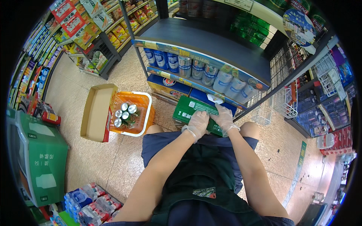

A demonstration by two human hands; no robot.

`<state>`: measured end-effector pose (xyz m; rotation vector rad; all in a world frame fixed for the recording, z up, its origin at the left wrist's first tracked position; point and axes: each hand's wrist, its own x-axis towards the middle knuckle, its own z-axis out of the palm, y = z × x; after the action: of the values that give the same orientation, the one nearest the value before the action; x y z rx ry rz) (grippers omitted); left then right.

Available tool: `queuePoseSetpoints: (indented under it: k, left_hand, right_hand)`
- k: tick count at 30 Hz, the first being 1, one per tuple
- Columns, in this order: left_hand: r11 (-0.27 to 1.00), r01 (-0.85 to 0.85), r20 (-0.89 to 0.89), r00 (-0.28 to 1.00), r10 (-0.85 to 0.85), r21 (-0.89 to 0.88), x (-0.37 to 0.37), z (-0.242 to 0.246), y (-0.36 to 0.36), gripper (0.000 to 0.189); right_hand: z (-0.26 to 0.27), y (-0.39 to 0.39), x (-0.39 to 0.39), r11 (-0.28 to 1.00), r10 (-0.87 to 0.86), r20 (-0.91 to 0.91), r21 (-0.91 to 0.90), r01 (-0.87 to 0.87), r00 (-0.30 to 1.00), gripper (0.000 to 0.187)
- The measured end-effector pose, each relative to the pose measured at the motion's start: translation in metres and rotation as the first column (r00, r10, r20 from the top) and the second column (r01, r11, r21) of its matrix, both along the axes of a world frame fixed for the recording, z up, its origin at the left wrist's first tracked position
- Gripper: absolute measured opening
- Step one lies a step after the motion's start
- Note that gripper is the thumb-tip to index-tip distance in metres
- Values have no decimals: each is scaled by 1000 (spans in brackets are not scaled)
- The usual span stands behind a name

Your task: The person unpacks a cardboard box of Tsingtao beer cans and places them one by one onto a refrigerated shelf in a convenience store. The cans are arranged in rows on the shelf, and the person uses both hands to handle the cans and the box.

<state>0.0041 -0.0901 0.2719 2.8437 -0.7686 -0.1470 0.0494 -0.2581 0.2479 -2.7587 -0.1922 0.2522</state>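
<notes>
A green cardboard box with printed writing lies before my knees, against the foot of the shelf rack. My left hand, in a clear thin glove, rests on its top with the fingers bent down at the middle. Beside it my right hand, gloved too, lies over the box's right part, fingertips near its far edge. Whether the fingers grip a flap cannot be made out. On the floor to the left, an orange plastic basket with a white rim holds several drink cans. An open shallow carton leans at the basket's left side.
Ahead stands a shelf rack with a row of beer cans on a lower shelf and blue cartons beneath. A green cabinet stands far left, bottled drinks at lower left. Wire baskets hang at right.
</notes>
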Motion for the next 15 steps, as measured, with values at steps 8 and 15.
queuePoseSetpoints:
  k: [8, 15]
  left_hand:
    - [987, 122, -147, 984, -105, 108, 29, 17, 4, 79]
    - [976, 186, -217, 963, -159, 112, 38, 21, 4, 65]
  right_hand:
    - [28, 5, 5, 997, -56, -247, -73, 39, 967, 74]
    - [27, 5, 10, 997, -54, -310, -73, 33, 949, 73]
